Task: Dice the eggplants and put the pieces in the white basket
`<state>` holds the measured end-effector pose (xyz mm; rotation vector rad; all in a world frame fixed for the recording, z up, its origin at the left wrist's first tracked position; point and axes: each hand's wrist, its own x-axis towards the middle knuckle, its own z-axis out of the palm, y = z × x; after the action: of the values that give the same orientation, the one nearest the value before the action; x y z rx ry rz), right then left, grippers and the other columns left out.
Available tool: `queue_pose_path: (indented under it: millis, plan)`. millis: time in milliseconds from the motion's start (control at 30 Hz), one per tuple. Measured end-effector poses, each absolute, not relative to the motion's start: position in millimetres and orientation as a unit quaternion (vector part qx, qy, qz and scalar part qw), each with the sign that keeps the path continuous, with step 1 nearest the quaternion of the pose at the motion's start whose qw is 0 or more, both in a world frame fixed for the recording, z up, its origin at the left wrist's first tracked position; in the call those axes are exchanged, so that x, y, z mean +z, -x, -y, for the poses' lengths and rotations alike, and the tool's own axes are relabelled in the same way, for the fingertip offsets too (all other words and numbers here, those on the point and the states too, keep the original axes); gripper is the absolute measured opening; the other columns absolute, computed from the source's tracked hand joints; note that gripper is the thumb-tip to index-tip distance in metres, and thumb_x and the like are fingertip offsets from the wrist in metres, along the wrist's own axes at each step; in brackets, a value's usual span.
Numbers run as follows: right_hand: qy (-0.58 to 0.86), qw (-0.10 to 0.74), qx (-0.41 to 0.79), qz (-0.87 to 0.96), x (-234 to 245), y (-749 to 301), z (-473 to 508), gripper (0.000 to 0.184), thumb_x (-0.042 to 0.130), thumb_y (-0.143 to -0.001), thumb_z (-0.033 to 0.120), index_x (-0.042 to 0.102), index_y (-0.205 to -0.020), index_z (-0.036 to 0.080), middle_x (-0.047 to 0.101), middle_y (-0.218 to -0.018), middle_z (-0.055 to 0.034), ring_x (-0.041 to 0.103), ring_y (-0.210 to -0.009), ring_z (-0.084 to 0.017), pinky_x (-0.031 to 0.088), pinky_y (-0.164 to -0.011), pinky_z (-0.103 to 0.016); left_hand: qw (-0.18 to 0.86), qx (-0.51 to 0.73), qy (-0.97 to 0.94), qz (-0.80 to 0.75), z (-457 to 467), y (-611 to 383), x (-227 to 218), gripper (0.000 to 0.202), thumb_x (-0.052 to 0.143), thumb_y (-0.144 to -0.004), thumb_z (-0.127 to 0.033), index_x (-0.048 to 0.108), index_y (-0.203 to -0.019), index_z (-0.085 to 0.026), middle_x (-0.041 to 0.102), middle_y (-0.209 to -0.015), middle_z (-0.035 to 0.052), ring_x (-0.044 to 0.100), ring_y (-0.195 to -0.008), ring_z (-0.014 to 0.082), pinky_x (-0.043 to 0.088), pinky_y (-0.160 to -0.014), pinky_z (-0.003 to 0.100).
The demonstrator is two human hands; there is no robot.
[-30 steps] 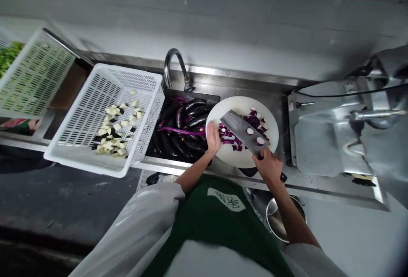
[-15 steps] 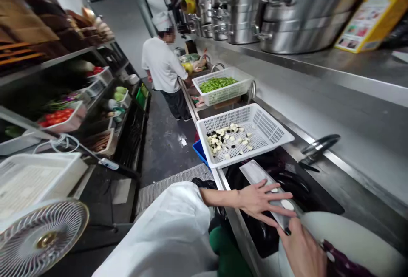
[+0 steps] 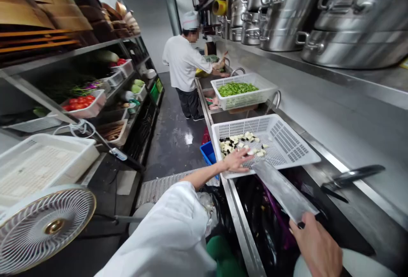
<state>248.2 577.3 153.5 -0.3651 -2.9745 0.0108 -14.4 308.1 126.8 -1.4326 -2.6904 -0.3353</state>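
My right hand [image 3: 317, 247] grips the handle of a steel cleaver [image 3: 282, 190], whose flat blade points toward a white slotted basket [image 3: 290, 145]. Diced eggplant cubes [image 3: 240, 143] lie in that basket. My left hand [image 3: 237, 159], fingers spread, rests at the blade's tip on the basket's near rim, right beside the cubes. Below the cleaver, whole dark purple eggplants [image 3: 267, 221] fill the sink. A sliver of the white round cutting board [image 3: 357, 264] shows at the bottom right.
A faucet [image 3: 350, 177] juts over the sink on the right. Further along stands a second white basket of chopped greens [image 3: 237, 89], where another person in white [image 3: 185, 71] works. Shelves with vegetable trays [image 3: 83, 103] line the left; a fan [image 3: 47, 228] sits at the lower left. Big steel pots [image 3: 318, 18] stand overhead.
The view swung from the cutting board to the aisle and baskets. The cleaver carried eggplant pieces over to the basket, and my left hand slid along the blade to its tip.
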Motion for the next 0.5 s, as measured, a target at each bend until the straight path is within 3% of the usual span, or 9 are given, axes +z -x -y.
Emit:
queue_pose_path:
  millis: [100,200,333,433,500]
  plan:
    - [0.262,0.073,0.059,0.960,160,-301,-596,0.031,0.057,-0.092,0.054,0.062,-0.099,0.025,0.073,-0.078,-0.0094,0.068,-0.066,-0.029,0.040,-0.057,-0.035,0.013,-0.166,0.407,0.898,-306,28,117,0.075,0.054,-0.098,-0.061,0.046,-0.154,-0.011,0.036,-0.163,0.0239,0.036,-0.151,0.0431,0.034,-0.119,0.065]
    - [0.404,0.133,0.111,0.898,174,-369,-605,0.044,0.053,-0.088,0.061,0.067,-0.105,0.023,0.077,-0.095,-0.0154,0.070,-0.075,-0.031,0.046,-0.066,-0.039,0.042,-0.285,0.459,0.840,-333,7,107,0.062,0.043,-0.104,-0.053,0.046,-0.153,-0.013,0.047,-0.156,0.0206,0.046,-0.145,0.0318,0.040,-0.120,0.053]
    - [0.560,0.204,0.202,0.777,181,-463,-613,0.055,0.050,-0.086,0.068,0.068,-0.100,0.018,0.073,-0.075,-0.0116,0.069,-0.071,-0.028,0.049,-0.068,-0.037,-0.025,-0.380,0.567,0.730,-407,-57,89,0.052,0.042,-0.107,-0.046,0.048,-0.151,-0.020,0.058,-0.145,0.0135,0.054,-0.138,0.0247,0.044,-0.120,0.047]
    - [0.655,0.215,0.260,0.676,168,-534,-608,0.049,0.052,-0.084,0.071,0.059,-0.079,0.022,0.064,-0.056,-0.0051,0.061,-0.051,-0.021,0.046,-0.056,-0.033,-0.125,-0.365,0.645,0.660,-470,-122,68,0.064,0.051,-0.102,-0.053,0.042,-0.157,-0.022,0.048,-0.155,0.0135,0.046,-0.146,0.0265,0.042,-0.123,0.047]
    - [0.709,0.233,0.294,0.597,152,-577,-597,0.052,0.059,-0.078,0.076,0.049,-0.073,0.026,0.058,-0.049,-0.0019,0.054,-0.043,-0.019,0.043,-0.047,-0.032,-0.191,-0.311,0.685,0.630,-510,-163,50,0.083,0.063,-0.093,-0.063,0.036,-0.161,-0.023,0.031,-0.167,0.0140,0.033,-0.155,0.0314,0.036,-0.126,0.050]
